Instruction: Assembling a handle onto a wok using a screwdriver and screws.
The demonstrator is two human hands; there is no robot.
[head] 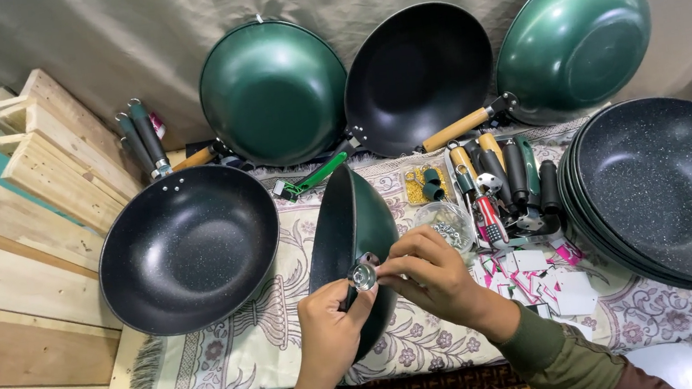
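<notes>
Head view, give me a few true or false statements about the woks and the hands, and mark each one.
1. The left hand holds a green wok tilted on its edge. True.
2. The right hand rests on the stack of speckled woks. False: it pinches a small metal fitting at the green wok's rim.
3. Three woks lean against the cloth backdrop. True.
4. The black wok at left has no handle. False: a dark handle is riveted on.
</notes>
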